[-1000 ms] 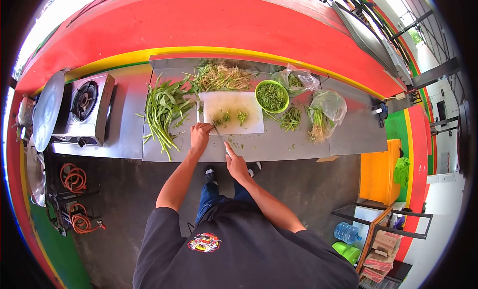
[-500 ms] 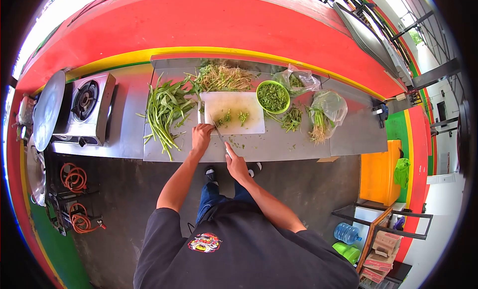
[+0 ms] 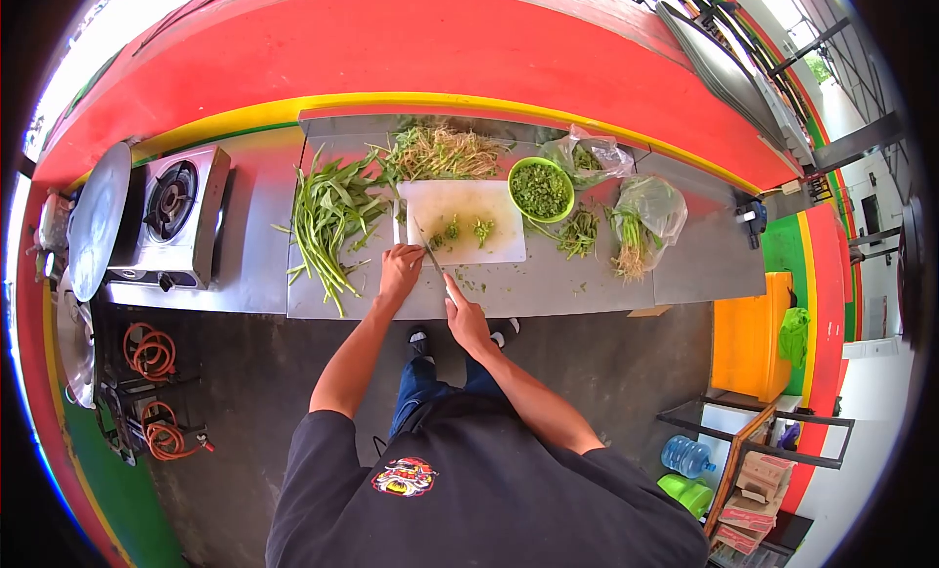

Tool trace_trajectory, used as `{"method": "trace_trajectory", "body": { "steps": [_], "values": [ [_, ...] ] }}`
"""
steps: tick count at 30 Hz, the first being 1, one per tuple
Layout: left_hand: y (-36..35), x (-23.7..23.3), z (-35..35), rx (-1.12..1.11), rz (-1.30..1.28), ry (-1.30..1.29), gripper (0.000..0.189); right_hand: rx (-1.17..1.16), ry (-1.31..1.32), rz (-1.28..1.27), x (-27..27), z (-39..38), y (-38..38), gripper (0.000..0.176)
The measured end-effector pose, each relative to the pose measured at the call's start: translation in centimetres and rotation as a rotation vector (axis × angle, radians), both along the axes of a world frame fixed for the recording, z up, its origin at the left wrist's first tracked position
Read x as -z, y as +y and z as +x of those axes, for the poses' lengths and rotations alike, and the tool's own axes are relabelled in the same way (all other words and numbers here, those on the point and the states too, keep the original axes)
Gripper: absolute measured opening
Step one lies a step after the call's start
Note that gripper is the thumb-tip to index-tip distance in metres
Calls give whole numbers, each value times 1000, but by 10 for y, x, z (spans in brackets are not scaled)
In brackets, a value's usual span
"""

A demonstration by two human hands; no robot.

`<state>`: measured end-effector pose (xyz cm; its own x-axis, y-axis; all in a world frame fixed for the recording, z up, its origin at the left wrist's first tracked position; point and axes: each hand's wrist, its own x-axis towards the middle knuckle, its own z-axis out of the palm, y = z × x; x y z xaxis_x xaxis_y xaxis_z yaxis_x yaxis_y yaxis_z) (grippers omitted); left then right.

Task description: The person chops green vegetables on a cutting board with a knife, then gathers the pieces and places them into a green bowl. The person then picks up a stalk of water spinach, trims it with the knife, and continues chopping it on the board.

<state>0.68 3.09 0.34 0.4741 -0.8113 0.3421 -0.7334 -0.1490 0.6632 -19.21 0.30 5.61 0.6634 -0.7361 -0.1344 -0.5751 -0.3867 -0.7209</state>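
- My right hand has its fingers closed around the pale handle of a slim, grey-bladed metal knife, which slants away from me and to the left, over the near edge of the board.
- My left hand sits at the near left corner of the board, fingers curled close together just beside the blade (whether they pinch a bit of stalk, I cannot tell).
- Under the blade's far part lies the white rectangular cutting board, stained yellowish in the middle, with two small heaps of chopped green herbs on it.
- Touching or just beside the board's far right corner is a round lime-green bowl, filled with more finely cut greens.
- To the left of the board I have a large bunch of long-leaved, thick-stemmed green vegetables; behind the board lies a tangled pile of straw-coloured roots and stalks.
- On the right, a small loose clump of green leaves lies near a clear plastic bag with rooted green stalks poking out.
- All this rests on the grey metal tabletop.
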Motion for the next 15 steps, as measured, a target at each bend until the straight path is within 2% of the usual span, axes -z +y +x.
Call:
{"method": "trace_trajectory", "body": {
  "steps": [4,9,15],
  "values": [
    [0,3,4,29,10,13,14,0,-55,-34,9,-2,3,61],
    [-2,3,2,4,-3,95,12,-33,161,-36,0,12,-11,64],
    [-6,10,5,-10,-54,155,8,26,0,-32,3,4,0,62]
  ]
}}
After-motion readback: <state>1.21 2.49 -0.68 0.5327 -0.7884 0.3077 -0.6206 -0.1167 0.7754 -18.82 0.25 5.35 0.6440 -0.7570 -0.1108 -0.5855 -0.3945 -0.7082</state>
